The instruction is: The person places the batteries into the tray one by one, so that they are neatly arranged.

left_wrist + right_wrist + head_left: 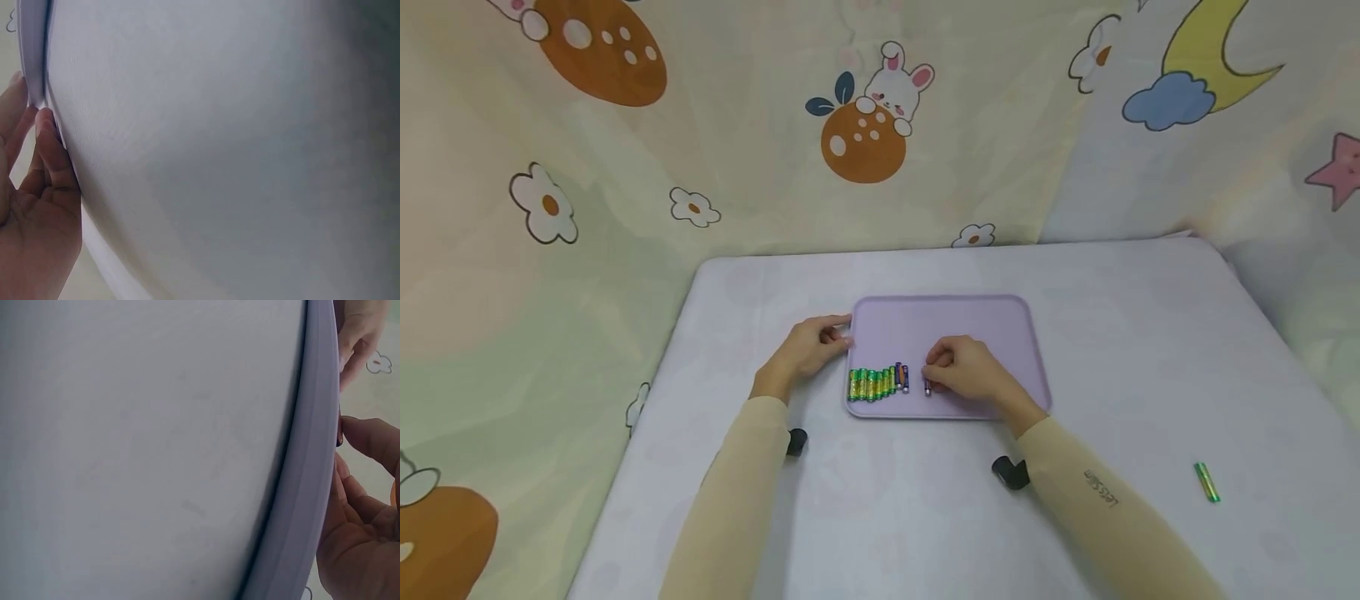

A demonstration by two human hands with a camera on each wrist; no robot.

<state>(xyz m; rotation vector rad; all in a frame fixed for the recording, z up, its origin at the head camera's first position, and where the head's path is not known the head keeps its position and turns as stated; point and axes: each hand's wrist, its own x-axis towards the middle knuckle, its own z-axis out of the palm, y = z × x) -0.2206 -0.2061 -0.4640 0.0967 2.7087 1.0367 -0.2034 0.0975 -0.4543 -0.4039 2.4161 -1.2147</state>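
Observation:
My left hand (pixel 808 343) touches the left rim of a pale purple tray (pixel 955 317), thumb and forefinger apart along that edge. Over the tray's front half, my right hand (pixel 966 368) pinches a small dark purple battery (pixel 928 388) between thumb and fingertips; it stands nearly in line with the others. Left of it, a side-by-side row holds several green-and-yellow batteries (pixel 870 386), then two purple-and-orange batteries (pixel 902 377). In the right wrist view the tray rim hides most of the battery beside the thumb (pixel 374 442). The left wrist view shows fingers (pixel 53 150) against the rim.
A lone green battery (pixel 1207 482) lies on the white-covered table (pixel 895 508), far to the right of the tray. Black wrist straps or mounts (pixel 1011 473) show beside both forearms. A patterned cloth (pixel 760 108) hangs behind the table.

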